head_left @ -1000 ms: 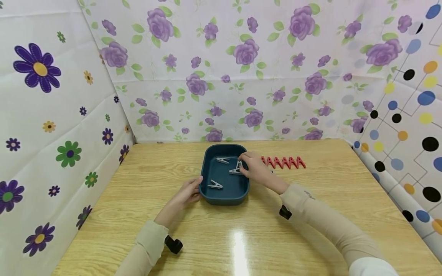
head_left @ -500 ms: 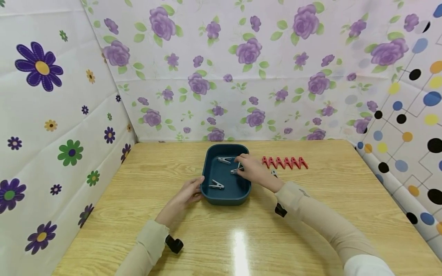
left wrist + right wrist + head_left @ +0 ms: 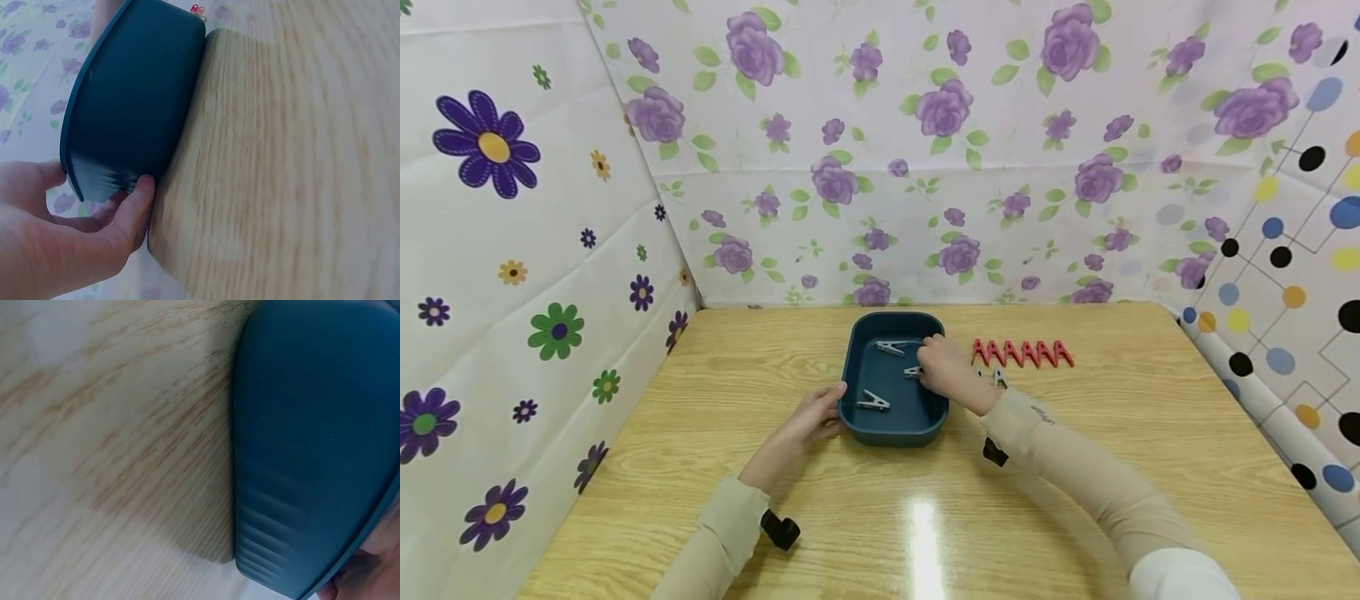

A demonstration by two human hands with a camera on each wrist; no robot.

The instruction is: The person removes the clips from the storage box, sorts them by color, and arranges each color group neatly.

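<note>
A dark teal plastic box stands on the table with metal clips inside: one clip at the back, one at the front left. My left hand holds the box's left side. In the left wrist view its thumb lies at the rim and its fingers press the outer wall. Reaching over the right rim, my right hand curls its fingers round one end of a third clip, whose nose sticks out. The right wrist view shows mostly the box's outer wall; the clip is hidden there.
Several red clips stand in a row on the wooden table, right of the box. Nearer my right wrist is a metal clip, with part of another beside it. Patterned sheets hang behind and at both sides.
My right hand has turned and closed in over the third clip, covering more of it. Metal clips behind the wrist have come into sight. The left hand keeps its place on the box.
</note>
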